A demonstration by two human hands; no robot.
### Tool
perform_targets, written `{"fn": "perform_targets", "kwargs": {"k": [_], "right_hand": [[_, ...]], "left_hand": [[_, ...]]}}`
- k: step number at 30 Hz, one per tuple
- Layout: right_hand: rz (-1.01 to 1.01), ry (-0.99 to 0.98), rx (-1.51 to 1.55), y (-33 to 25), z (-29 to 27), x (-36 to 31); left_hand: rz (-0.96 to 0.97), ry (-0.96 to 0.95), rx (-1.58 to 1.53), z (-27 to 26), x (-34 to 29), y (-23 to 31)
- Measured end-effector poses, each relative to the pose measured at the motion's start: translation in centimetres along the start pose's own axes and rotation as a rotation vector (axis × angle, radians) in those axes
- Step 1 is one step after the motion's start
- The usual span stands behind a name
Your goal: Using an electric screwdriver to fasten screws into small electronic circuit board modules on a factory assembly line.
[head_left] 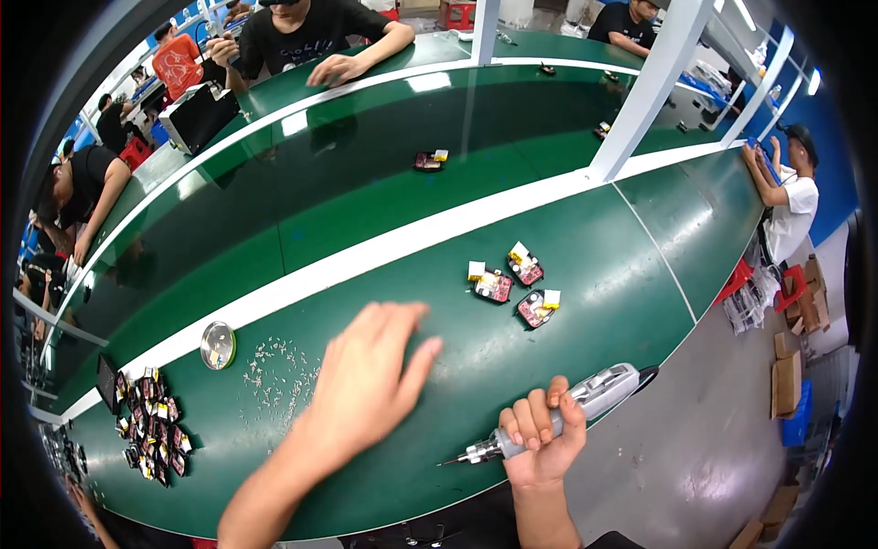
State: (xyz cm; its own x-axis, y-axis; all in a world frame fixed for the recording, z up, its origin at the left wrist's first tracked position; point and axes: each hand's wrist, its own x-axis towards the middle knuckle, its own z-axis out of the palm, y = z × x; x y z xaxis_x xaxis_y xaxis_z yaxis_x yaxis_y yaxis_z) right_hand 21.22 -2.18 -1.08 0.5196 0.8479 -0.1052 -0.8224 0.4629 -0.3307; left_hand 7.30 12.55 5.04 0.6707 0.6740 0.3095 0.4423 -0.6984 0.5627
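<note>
My right hand point(540, 430) is wrapped around a grey electric screwdriver point(604, 392) near the table's front edge, its thin bit pointing left. Over the green table point(421, 485), my left hand point(373, 361) reaches forward with fingers stretched and nothing in them. Beyond and to the right of that hand lie three small black-cased circuit-board units point(495, 286), each with a white and yellow piece attached. Many tiny loose screws point(279, 366) are scattered on the table, partly behind my left forearm. Next to them stands a small round dish point(218, 346) with a few bits inside.
A heap of similar units point(154, 425) sits at the far left. Past a white rail point(366, 253), a dark green belt point(366, 174) carries another unit point(428, 161). A white post point(649, 91) rises at the right. Several people work around the line.
</note>
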Motion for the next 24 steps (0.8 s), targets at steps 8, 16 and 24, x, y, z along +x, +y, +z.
{"fn": "perform_targets", "kwargs": {"k": [8,16,24], "right_hand": [[0.091,-0.074,-0.101,0.4,-0.1,-0.7],[0.144,0.082,-0.096,0.3,0.9,-1.4],[0.133,-0.035,-0.071,0.1,-0.8,-0.9]], "left_hand": [[-0.309,0.148,0.429,4.7,17.5,-8.7],[-0.356,0.185,0.489,7.9,20.8,-10.9],[-0.159,0.185,0.451,7.2,19.8,-12.6]]}}
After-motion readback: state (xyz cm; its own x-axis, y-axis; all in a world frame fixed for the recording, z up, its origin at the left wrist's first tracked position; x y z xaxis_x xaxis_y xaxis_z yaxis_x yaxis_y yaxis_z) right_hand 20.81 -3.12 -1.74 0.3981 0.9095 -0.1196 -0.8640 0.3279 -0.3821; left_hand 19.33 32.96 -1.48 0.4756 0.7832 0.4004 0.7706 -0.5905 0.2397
